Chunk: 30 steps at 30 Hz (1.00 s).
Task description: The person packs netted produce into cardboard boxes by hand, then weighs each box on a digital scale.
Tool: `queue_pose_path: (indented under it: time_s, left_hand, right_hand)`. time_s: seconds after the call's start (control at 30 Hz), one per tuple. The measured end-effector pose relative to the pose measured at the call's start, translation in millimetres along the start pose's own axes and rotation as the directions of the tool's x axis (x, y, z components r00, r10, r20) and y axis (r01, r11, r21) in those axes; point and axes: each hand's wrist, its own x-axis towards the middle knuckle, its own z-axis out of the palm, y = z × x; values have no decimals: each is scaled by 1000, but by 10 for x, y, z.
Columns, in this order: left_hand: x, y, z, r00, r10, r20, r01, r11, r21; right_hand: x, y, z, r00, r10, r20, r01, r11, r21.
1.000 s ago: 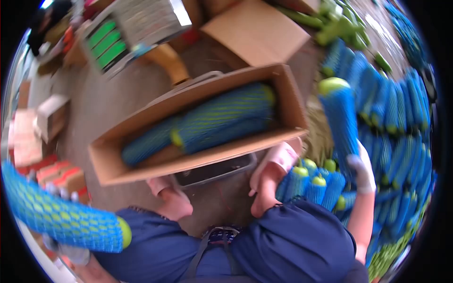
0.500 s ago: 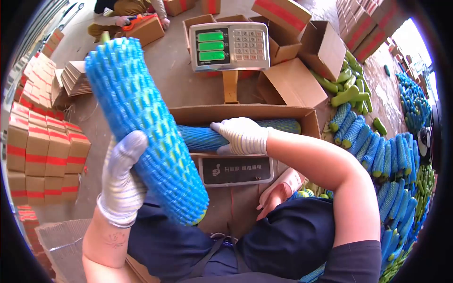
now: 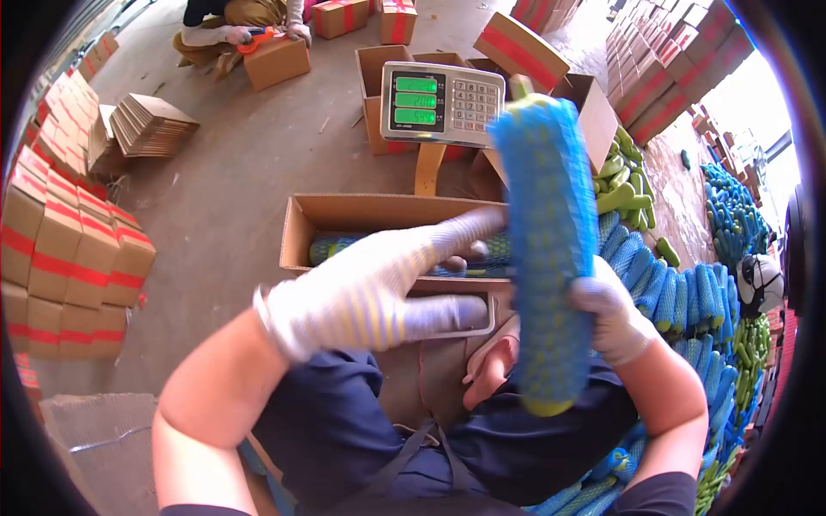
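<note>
My right hand (image 3: 615, 314), in a striped knit glove, grips a long green gourd (image 3: 551, 249) in a blue foam net sleeve. The gourd stands nearly upright, stem end up, slightly blurred. My left hand (image 3: 370, 288), gloved alike, is open with thumb and fingers apart, holding nothing. It is in front of an open cardboard box (image 3: 297, 232) and hides part of it. Inside the box lie netted gourds (image 3: 327, 249), partly covered by the hand. The box rests at a scale, whose display (image 3: 443, 103) is lit green behind it.
Netted gourds (image 3: 650, 267) lie in rows at right, with bare green gourds (image 3: 624, 181) behind. Taped boxes (image 3: 77, 249) are stacked at left, near flattened cardboard (image 3: 151, 125). At the back, another person (image 3: 245, 21) holds an orange tape dispenser (image 3: 258, 39) over a box.
The left hand, earlier holding a netted gourd, is now free over the box. The right hand has left the gourd in the box and now holds a netted gourd upright at right.
</note>
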Motion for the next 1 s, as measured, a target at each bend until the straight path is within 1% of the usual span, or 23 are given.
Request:
queue_pose_path:
  time_s: [0.03, 0.07, 0.1, 0.13, 0.17, 0.2, 0.23, 0.27, 0.3, 0.33, 0.37, 0.43, 0.47, 0.5, 0.57, 0.67, 0.73, 0.77, 0.83, 0.87, 0.93, 0.97, 1.0]
  left_hand:
    - [85, -186, -92, 994, -11, 107, -10, 981, 191]
    - [114, -349, -112, 996, -68, 66, 41, 937, 346]
    - [169, -693, -145, 993, -81, 82, 17, 809, 588]
    - [168, -996, -195, 975, -187, 122, 42, 692, 721]
    - [130, -1195, -240, 932, -337, 132, 91, 570, 816]
    - [45, -1369, -288, 874, -473, 112, 99, 400, 911]
    - [-127, -1564, -354, 858, -502, 111, 56, 308, 950]
    - [-362, -1748, -401, 901, -431, 54, 106, 340, 935]
    - [-588, -2064, -485, 932, -363, -9, 164, 398, 903]
    - [-750, -2050, -546, 902, -413, -129, 275, 318, 907]
    - [-918, -2045, -576, 944, -299, -137, 242, 351, 904]
    - [-1103, -2017, -494, 930, -304, -204, 308, 350, 885]
    - [-1264, -2007, -437, 923, -319, -217, 328, 352, 877]
    - [-1410, -1995, -421, 898, -334, -287, 394, 321, 861]
    - [-1782, -2047, -428, 854, -329, -404, 496, 279, 822]
    - [-2484, -2017, -513, 754, -387, -530, 630, 201, 750]
    - [-3052, -2057, -581, 644, -436, -629, 739, 139, 660]
    - [-3341, -2056, -590, 609, -422, -672, 772, 118, 625]
    - [-3907, -2086, -532, 511, -388, -767, 845, 61, 532]
    - [-4129, -2081, -464, 494, -395, -774, 854, 53, 518]
    - [-4493, -2056, -302, 287, -430, -856, 923, -113, 367]
    - [-4564, -2040, -178, 338, -426, -839, 892, -138, 430]
    - [-4613, -2061, -95, 305, -440, -845, 887, -191, 420]
  right_hand:
    - [-103, 85, -126, 995, -84, -62, 83, 996, -16]
    - [-259, 91, -178, 986, -104, -131, 101, 994, -28]
    - [-378, 135, -208, 960, -166, -225, 160, 986, -43]
    - [-459, 184, -200, 931, -198, -308, 214, 977, 18]
    - [-517, 214, -188, 894, -219, -391, 269, 960, 77]
    - [-544, 213, -169, 889, -224, -400, 274, 959, 74]
    - [-564, 208, -145, 861, -268, -433, 352, 928, 125]
    - [-586, 216, -125, 829, -306, -469, 427, 887, 177]
    - [-606, 229, -147, 825, -302, -478, 430, 884, 184]
    - [-610, 237, -200, 803, -307, -511, 433, 889, 147]
    - [-594, 238, -227, 782, -317, -537, 435, 895, 105]
    - [-512, 246, -240, 779, -341, -526, 452, 887, 93]
    - [-473, 271, -296, 779, -359, -514, 414, 910, -9]
    - [-425, 279, -311, 778, -382, -499, 379, 919, -111]
    - [-351, 290, -204, 794, -377, -477, 369, 922, -115]
    - [-288, 290, -61, 809, -367, -460, 322, 930, -175]
    - [-302, 312, -17, 855, -312, -413, 260, 949, -180]
    - [-302, 330, 7, 865, -306, -397, 256, 951, -175]
    - [-293, 348, 65, 869, -321, -377, 238, 938, -251]
    - [-278, 334, 120, 872, -326, -364, 241, 935, -259]
    - [-242, 335, 173, 885, -308, -349, 220, 937, -271]
    - [-222, 338, 195, 889, -295, -351, 199, 938, -283]
    - [-207, 330, 231, 895, -268, -358, 170, 944, -282]
